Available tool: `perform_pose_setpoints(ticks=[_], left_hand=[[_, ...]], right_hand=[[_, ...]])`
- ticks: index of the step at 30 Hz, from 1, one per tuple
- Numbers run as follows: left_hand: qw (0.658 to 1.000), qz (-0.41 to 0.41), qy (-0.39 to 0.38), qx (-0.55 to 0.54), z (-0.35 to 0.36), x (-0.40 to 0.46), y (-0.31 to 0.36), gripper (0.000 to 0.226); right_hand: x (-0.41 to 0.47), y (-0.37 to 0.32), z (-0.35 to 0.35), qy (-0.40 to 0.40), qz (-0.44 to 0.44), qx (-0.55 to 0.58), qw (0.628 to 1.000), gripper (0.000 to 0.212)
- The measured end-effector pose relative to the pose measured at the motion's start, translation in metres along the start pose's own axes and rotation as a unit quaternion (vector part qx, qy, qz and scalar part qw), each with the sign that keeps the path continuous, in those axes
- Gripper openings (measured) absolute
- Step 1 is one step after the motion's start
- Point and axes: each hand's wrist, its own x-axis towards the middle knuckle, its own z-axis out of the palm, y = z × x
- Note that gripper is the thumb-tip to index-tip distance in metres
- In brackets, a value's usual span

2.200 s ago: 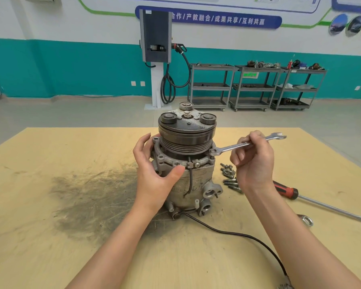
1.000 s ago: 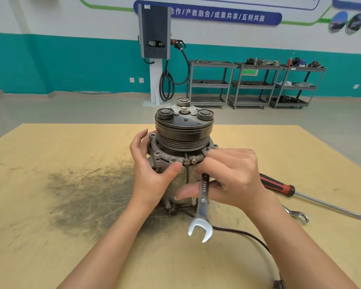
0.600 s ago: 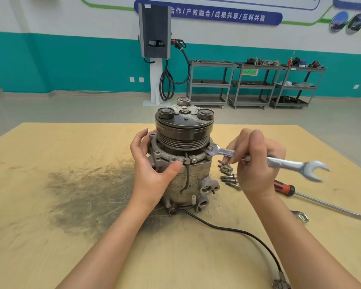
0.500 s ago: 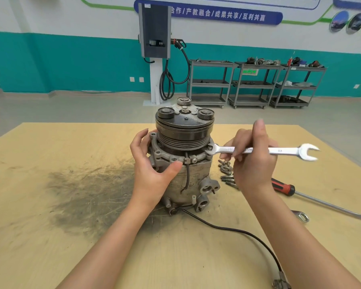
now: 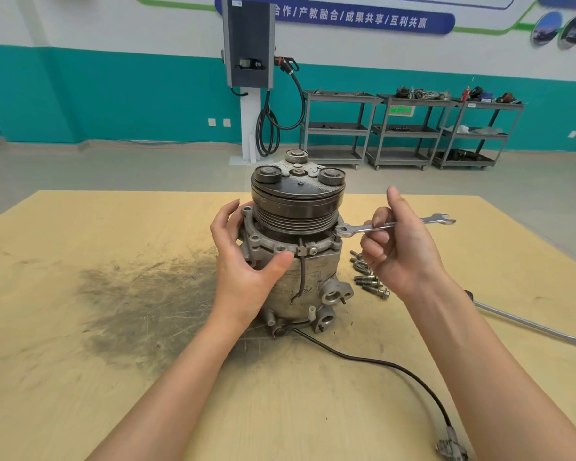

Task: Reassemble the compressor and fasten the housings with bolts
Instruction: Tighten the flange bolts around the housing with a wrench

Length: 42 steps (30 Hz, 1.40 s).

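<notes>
The grey metal compressor (image 5: 308, 277) stands upright on the yellow table (image 5: 80, 261), its dark grooved pulley on top. My left hand (image 5: 243, 261) wraps the left side of the upper housing flange, thumb across the front. My right hand (image 5: 399, 251) pinches a silver combination wrench (image 5: 393, 224) that lies almost level. The wrench's ring end sits on a bolt at the flange's right edge; its open end points right. Several loose bolts (image 5: 368, 276) lie on the table just right of the compressor, below my right hand.
A long screwdriver (image 5: 526, 324) lies on the table at the right, its handle hidden behind my right forearm. A black cable with a grey plug (image 5: 451, 449) trails from the compressor base to the near right. A dark grease smear (image 5: 147, 304) covers the table's left middle.
The wrench swung from pointing at me round to the right and slightly back, ring end staying at the flange's right bolt. My right hand shifted its pinch; my left hand stayed put.
</notes>
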Motion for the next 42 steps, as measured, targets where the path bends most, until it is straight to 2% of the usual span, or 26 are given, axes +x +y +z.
perform_pose_setpoints(ticks=[4, 10, 17, 24, 26, 30, 35, 39, 42], left_hand=[[1.000, 0.004, 0.001, 0.000, 0.000, 0.001, -0.001, 0.081], [1.000, 0.008, 0.005, 0.003, 0.000, 0.001, -0.002, 0.082], [1.000, 0.008, 0.005, 0.003, 0.000, 0.001, -0.002, 0.085], [1.000, 0.010, 0.005, 0.002, 0.000, 0.001, 0.000, 0.083], [1.000, 0.009, 0.004, 0.001, 0.000, 0.001, 0.000, 0.083], [1.000, 0.008, 0.002, 0.002, 0.000, 0.001, 0.001, 0.082], [1.000, 0.003, 0.000, 0.003, 0.000, 0.000, 0.001, 0.085], [1.000, 0.005, 0.002, -0.001, 0.000, 0.001, 0.000, 0.084], [1.000, 0.006, 0.003, 0.001, 0.001, 0.001, 0.000, 0.082]], right_hand=[[0.001, -0.001, -0.002, -0.017, 0.002, -0.029, 0.999, 0.059], [0.000, 0.005, 0.002, 0.001, -0.060, -0.008, 0.998, 0.061], [0.004, 0.009, 0.003, 0.019, 0.063, 0.058, 0.996, 0.047], [0.010, 0.011, 0.001, 0.021, 0.047, 0.037, 0.998, 0.049], [0.008, 0.013, 0.002, 0.034, -0.002, 0.029, 0.999, 0.051], [0.003, 0.022, 0.008, 0.050, -0.196, 0.040, 0.979, 0.065], [-0.003, 0.031, 0.010, 0.064, -0.367, 0.013, 0.928, 0.054], [-0.009, 0.038, 0.009, 0.055, -0.481, -0.079, 0.872, 0.042], [-0.011, 0.039, 0.007, 0.044, -0.558, -0.193, 0.806, 0.042]])
